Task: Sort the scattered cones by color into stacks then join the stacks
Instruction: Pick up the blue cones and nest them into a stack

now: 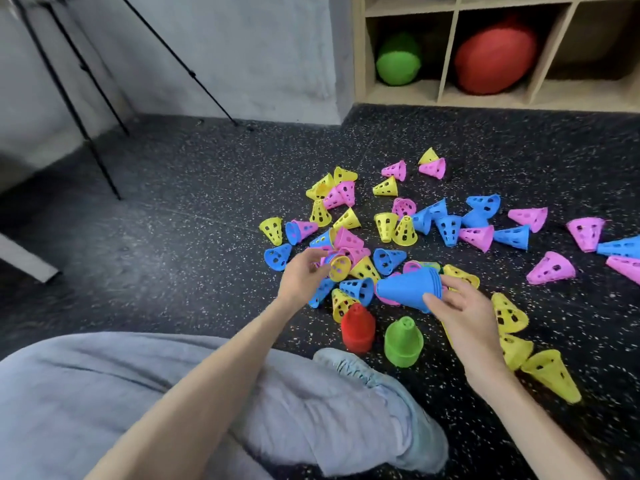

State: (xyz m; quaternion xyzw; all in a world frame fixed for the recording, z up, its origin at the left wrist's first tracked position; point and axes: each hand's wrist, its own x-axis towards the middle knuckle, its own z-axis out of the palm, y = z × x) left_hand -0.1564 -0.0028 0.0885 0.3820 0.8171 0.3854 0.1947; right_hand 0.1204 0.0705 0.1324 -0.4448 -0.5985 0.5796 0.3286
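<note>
The single head view looked forward and down from above the seated person's bent knee (207, 393), close over the speckled floor (173, 254). It faced the wooden shelf (446, 46) at the far right, well beyond the knee, with tripod legs (86, 109) standing far left of that shelf. No second view shared the scene.

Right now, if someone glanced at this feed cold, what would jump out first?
The bright scatter of yellow, pink and blue cones across the dark speckled floor. Next, the right hand gripping a blue stack mid-frame, with the left hand reaching into the pile. Red and green stacks stand upright nearby.
</note>
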